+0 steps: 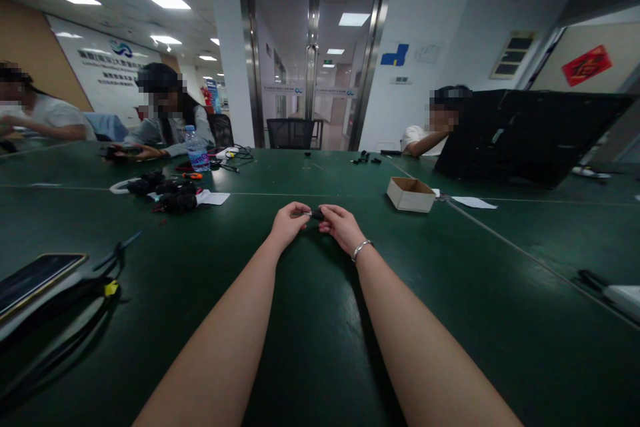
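Note:
Over the middle of the green table (315, 320) both of my hands meet at a small black piece with a light, metallic-looking tip (317, 215). My left hand (290, 225) pinches the light tip between thumb and fingertips. On the other side, my right hand (344, 227), with a silver bracelet at the wrist, grips the black end. The piece is too small, and too covered by fingers, to tell its exact kind. Several small black pieces (367, 158) lie farther back on the table. An open cardboard box (411, 195) stands to the right of my hands.
To the left lie a tangle of black items (173, 195), a water bottle (197, 150), a phone (35, 283) and looped black cables (100, 310). A black monitor (525, 137) stands at the right. Several people sit around the table. A white paper (474, 202) lies beyond the box.

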A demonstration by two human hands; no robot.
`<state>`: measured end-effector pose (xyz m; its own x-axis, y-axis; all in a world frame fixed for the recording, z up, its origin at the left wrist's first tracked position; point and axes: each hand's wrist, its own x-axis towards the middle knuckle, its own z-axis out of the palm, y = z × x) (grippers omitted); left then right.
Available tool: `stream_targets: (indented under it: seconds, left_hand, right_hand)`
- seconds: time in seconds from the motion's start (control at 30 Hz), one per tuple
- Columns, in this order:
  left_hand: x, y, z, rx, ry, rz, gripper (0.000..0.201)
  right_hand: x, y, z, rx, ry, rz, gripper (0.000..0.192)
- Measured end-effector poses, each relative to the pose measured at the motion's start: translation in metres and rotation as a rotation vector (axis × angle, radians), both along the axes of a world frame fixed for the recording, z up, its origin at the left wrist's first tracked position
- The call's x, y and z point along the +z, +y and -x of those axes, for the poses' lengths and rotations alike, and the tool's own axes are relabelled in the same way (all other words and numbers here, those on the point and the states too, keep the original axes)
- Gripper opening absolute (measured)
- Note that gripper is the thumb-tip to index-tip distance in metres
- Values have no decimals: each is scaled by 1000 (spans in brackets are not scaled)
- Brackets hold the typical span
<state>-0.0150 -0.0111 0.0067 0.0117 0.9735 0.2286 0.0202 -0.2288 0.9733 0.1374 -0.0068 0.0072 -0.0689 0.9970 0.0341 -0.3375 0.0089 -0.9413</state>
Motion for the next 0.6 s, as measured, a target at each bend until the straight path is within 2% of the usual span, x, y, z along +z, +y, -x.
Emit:
stream_targets:
  seconds: [0.2, 0.33, 0.47, 0.6]
  left_hand:
    - [3, 0, 0, -19, -79, 43, 27]
    - [-1, 5, -2, 45, -49, 130, 26]
    - [-1, 5, -2, 55, 46, 77, 22]
    - [1, 3, -2, 61, 34, 64, 28]
  right_hand:
    - [0, 0, 0, 10, -5, 7, 10]
    - [0, 0, 0, 8, 2, 4, 9]
    - [-1, 1, 0, 7, -2, 0, 9]
    - [-2, 1, 0, 2, -6, 3, 9]
